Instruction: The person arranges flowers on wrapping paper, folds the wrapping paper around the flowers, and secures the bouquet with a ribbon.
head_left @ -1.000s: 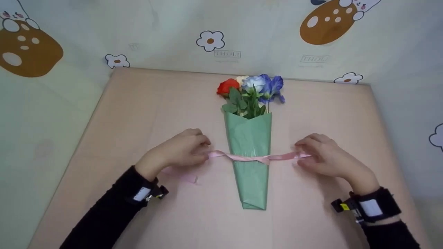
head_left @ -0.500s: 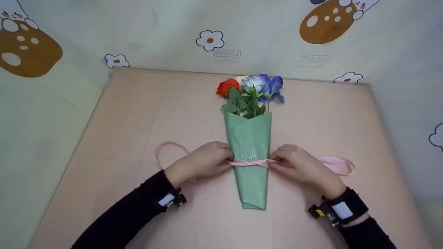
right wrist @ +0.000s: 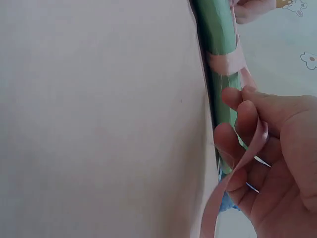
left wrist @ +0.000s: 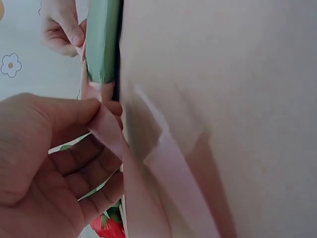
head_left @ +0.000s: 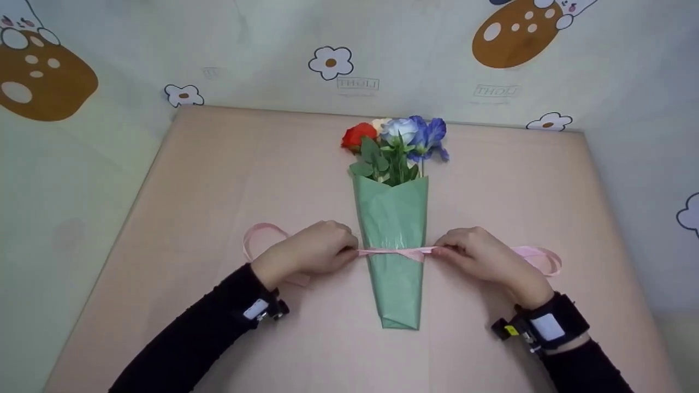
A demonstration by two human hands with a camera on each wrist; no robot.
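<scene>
A bouquet in green wrapping paper (head_left: 392, 218) lies on the table, its red, pale blue and violet-blue flowers (head_left: 401, 132) toward the far edge. Across its middle runs a pink ribbon (head_left: 396, 251), crossed over itself in front and drawn straight between the hands. Just left of the wrap, the left hand (head_left: 319, 246) pinches one side of the ribbon between thumb and forefinger; its loose tail (left wrist: 143, 188) hangs past the palm in the left wrist view. To the right, the right hand (head_left: 480, 256) pinches the other side, with that tail (right wrist: 237, 168) trailing across its fingers.
The table (head_left: 218, 164) has a pale pinkish cover. Behind it and at the sides hangs a light cloth (head_left: 262, 54) printed with flowers and brown spotted shapes. A ribbon loop (head_left: 538, 261) lies beyond the right hand, and another (head_left: 256, 236) beyond the left.
Both hands moved in from wide apart to the wrap's sides, then slightly outward again. The ribbon's crossing has become narrower and straighter. The bouquet has stayed in place.
</scene>
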